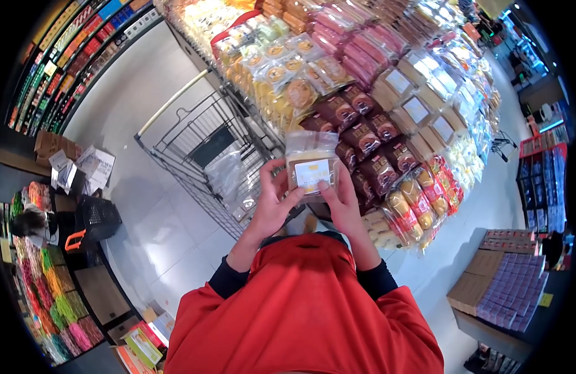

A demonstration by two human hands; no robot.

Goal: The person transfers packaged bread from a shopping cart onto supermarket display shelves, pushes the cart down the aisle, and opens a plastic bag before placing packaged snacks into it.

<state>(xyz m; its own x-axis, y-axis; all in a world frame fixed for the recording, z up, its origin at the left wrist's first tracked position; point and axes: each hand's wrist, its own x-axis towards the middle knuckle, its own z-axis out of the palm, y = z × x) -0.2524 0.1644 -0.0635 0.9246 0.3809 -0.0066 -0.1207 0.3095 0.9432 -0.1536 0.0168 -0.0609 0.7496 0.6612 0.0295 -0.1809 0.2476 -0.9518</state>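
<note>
Both my hands hold one clear plastic package (311,153) with a brown item inside and a white label facing up. The fingers of my left hand (273,199) wrap its left edge, the thumb near the label's lower left. My right hand (342,202) grips the right edge, its thumb on the label's bottom. Just beyond the package lie dark brown packets (364,138) and clear bags of round yellowish pastries (299,93). A metal shopping cart (194,146) stands to the left, with clear plastic bags (228,177) inside.
The display continues with pink packets (366,53), brown labelled packages (416,110) and bread rolls (400,209). At the left stand a black basket (99,218), cardboard boxes (54,146) and a partly visible person (35,224). Stacked boxes (506,280) are at the right; shelves (69,47) line the upper left.
</note>
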